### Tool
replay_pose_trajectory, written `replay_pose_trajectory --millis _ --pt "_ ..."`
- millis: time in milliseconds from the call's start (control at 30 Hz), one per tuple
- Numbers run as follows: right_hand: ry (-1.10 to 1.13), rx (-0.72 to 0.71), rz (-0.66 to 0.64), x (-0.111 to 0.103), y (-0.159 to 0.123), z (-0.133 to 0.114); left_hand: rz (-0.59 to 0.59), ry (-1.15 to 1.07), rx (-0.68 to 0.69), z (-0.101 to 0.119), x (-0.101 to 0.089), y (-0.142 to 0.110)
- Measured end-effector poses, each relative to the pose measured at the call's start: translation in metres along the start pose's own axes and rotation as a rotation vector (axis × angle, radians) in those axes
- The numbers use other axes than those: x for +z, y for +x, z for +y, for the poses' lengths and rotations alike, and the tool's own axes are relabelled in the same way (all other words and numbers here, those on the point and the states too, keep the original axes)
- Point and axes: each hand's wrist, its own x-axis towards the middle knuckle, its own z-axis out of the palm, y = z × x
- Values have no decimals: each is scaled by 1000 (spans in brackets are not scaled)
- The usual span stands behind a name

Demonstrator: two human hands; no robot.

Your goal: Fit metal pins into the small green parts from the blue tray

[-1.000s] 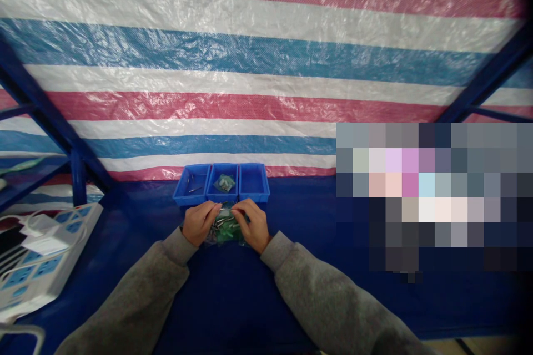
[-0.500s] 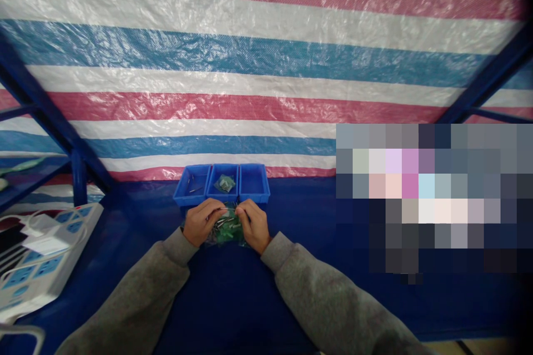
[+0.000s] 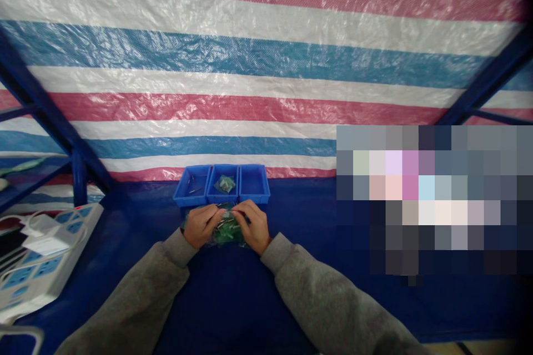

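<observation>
My left hand (image 3: 202, 224) and my right hand (image 3: 254, 226) face each other over a see-through greenish plastic bag (image 3: 229, 234). Thin metal pieces and green bits show in or on this bag. Each hand is closed in a pinch, thumb against fingers, with the fingertips close together above the bag. What the tips hold is too small to make out. Just beyond my hands stand three blue trays in a row. A few thin metal pieces lie in the left tray (image 3: 187, 200). The middle tray (image 3: 220, 198) holds a small greenish bag (image 3: 225, 183). At the right is another tray (image 3: 254, 180).
At the left edge lies a white power strip (image 3: 54, 283) with blue sockets, a white plug (image 3: 48, 237) and cables. Blue metal frame bars (image 3: 79, 177) rise beside it. A striped plastic sheet (image 3: 250, 105) hangs behind the blue table (image 3: 233, 305). The right side is pixelated.
The thin pale strand between my fingertips no longer shows clearly. My right fingertips have shifted slightly left, and the bag shows further left behind my left hand. My forearms stay put.
</observation>
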Motion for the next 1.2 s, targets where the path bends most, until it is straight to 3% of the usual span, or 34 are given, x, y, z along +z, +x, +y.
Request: replay_pose_trajectory --millis 133,333,467,700,933,1200 --pt "-25 0 -24 1 -1 2 16 -51 16 -2 -1 0" --pt "-31 -12 -21 1 -2 2 167 -112 73 -2 0 1" --pt "-40 -21 -26 2 -2 3 183 -152 74 -1 -1 3" --pt "-85 8 -27 3 -2 4 194 -215 -10 1 0 2" --pt "-69 41 -12 -2 1 -4 146 -248 -209 -4 4 -3" --pt "-52 33 35 -2 1 -6 175 -109 -83 -6 6 0"
